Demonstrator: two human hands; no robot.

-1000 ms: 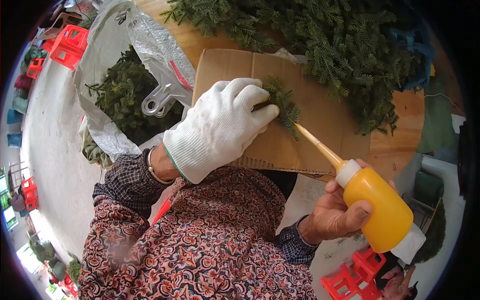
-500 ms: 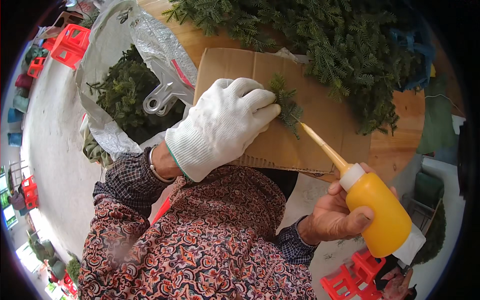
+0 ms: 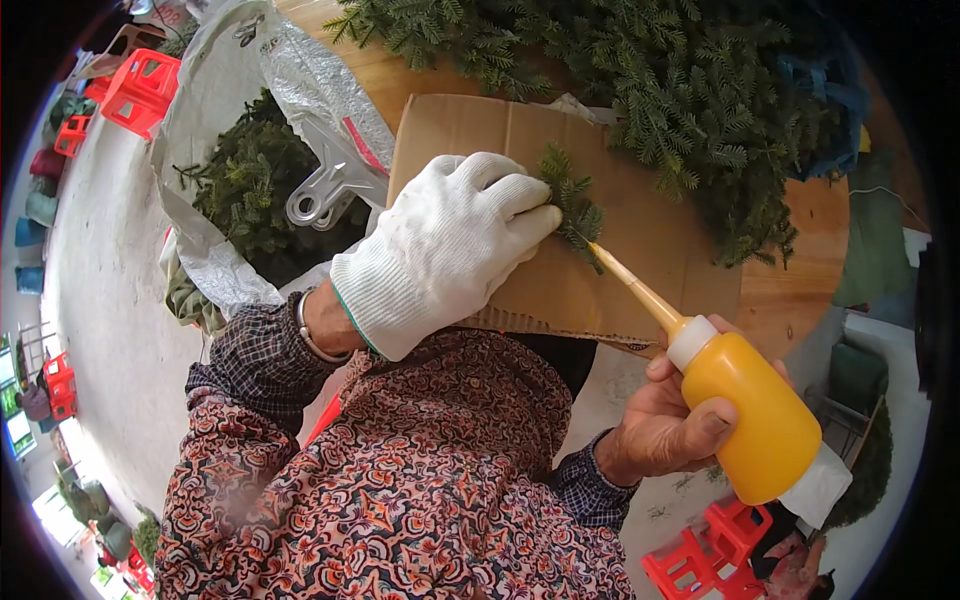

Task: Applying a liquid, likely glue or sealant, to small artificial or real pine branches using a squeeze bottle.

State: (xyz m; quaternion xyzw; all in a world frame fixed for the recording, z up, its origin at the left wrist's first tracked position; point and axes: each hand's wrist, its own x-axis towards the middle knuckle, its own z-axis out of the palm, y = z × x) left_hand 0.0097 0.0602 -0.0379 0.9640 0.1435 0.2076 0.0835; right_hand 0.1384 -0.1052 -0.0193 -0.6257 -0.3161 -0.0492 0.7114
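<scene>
In a white knitted glove, my left hand (image 3: 455, 240) pinches a small green fir sprig (image 3: 572, 200) above a brown cardboard sheet (image 3: 640, 270). My bare right hand (image 3: 680, 420) is wrapped round a yellow squeeze bottle (image 3: 755, 415) with a white collar and a long tapered nozzle. The bottle is tilted, its nozzle tip up at the lower right part of the sprig. Whether the tip touches the needles I cannot tell. The gripped end of the sprig is hidden by the gloved fingers.
A big heap of fir branches (image 3: 690, 90) covers the far side of the round wooden table (image 3: 800, 290). At left, an open white sack (image 3: 185, 130) of greenery has a large metal clip (image 3: 335, 185) on its edge. Red stools (image 3: 142, 92) stand on the floor. Another person sits at lower right.
The squeeze bottle has shifted slightly up and left, bringing its nozzle tip closer in against the sprig. My left hand has hardly moved.
</scene>
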